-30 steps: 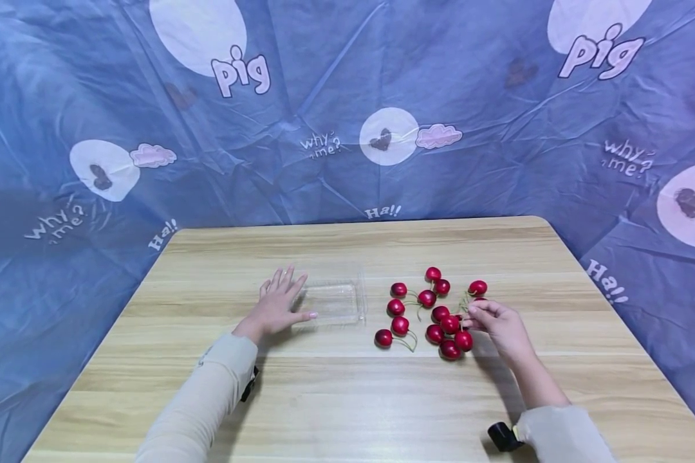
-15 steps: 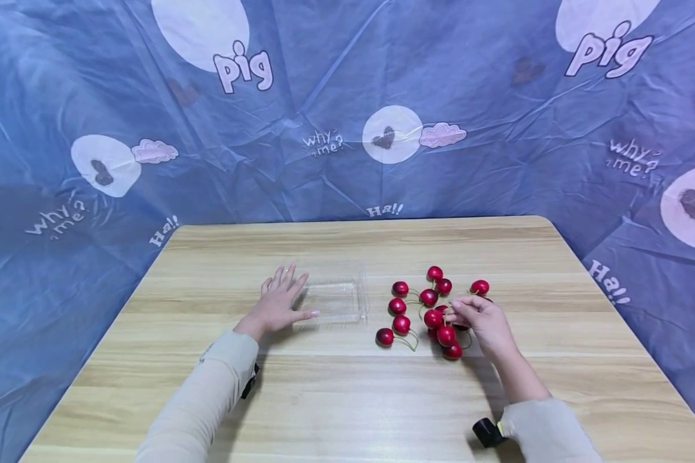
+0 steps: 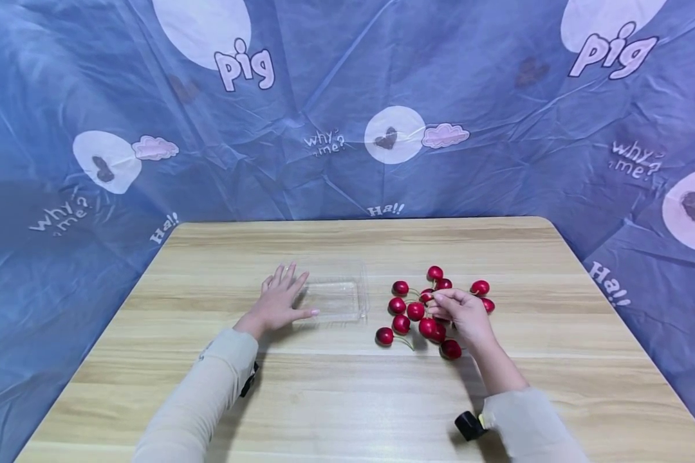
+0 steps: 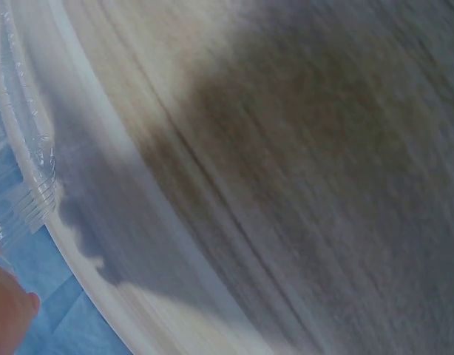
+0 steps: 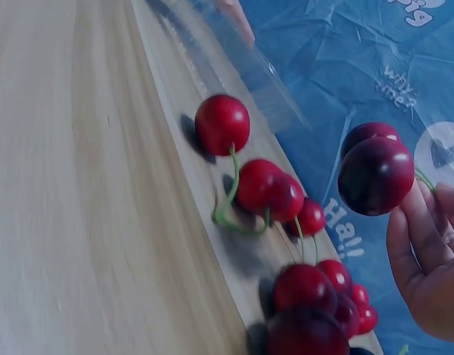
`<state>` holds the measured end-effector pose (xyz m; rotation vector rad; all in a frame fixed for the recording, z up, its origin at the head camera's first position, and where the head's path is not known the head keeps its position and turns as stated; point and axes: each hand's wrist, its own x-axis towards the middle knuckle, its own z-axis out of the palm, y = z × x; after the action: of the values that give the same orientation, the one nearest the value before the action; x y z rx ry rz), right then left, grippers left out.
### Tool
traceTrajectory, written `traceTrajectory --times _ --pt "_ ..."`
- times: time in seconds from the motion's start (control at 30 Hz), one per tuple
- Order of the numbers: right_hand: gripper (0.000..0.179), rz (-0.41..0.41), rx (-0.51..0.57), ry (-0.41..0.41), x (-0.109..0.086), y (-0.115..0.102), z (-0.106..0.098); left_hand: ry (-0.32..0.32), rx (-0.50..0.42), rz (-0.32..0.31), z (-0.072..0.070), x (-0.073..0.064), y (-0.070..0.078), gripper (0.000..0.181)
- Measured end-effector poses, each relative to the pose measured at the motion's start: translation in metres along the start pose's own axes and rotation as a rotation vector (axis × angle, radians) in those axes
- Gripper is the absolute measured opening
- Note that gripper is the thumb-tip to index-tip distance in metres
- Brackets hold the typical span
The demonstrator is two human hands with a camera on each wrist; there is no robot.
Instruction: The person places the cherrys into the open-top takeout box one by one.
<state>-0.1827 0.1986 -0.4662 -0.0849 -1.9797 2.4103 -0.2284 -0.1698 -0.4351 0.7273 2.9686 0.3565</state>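
Since a second ago, the right hand [image 3: 464,316] has moved left over the fruit with a pair of glossy dark red, round cherries [image 5: 376,177] hanging from green stems, while the left hand [image 3: 273,307] keeps its place.

From the left, a pale beige sleeve [image 3: 208,379] leads to the left hand, whose fingers are straight and spread wide at the left end of a clear, rectangular plastic container [image 3: 336,302]. It grips nothing; its thumb reaches along the near side. The container lies on a light wood-grain table [image 3: 324,399].

Just right of it are loose, shiny red cherries with green stems [image 3: 384,336], some touching one another. Above this group the right hand pinches the pair's stems narrowly between thumb and fingers, well apart from the container. Two more red cherries [image 3: 480,287] lie beyond the hand, farther right. A black device [image 3: 470,426] sits at the right wrist. Behind the table hangs a printed blue cloth [image 3: 289,128].
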Motion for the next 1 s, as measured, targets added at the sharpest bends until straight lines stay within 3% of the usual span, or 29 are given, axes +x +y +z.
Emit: traceTrajectory --times 0.27,0.5,0.87,1.0 --pt "0.005 -0.039 0.042 -0.013 -0.014 -0.029 0.039 0.002 -0.005 0.002 -0.001 0.002 -0.001 0.088" --pt "0.006 0.097 0.05 0.056 -0.015 -0.036 0.06 -0.012 0.01 -0.004 0.0 0.001 -0.001 0.089" --pt "0.004 0.128 0.084 0.083 -0.005 -0.036 0.085 -0.001 0.02 0.0 0.002 0.001 -0.001 0.089" --pt "0.012 0.15 0.102 0.101 0.0 -0.036 0.093 -0.004 0.009 -0.004 0.003 0.001 -0.002 0.089"
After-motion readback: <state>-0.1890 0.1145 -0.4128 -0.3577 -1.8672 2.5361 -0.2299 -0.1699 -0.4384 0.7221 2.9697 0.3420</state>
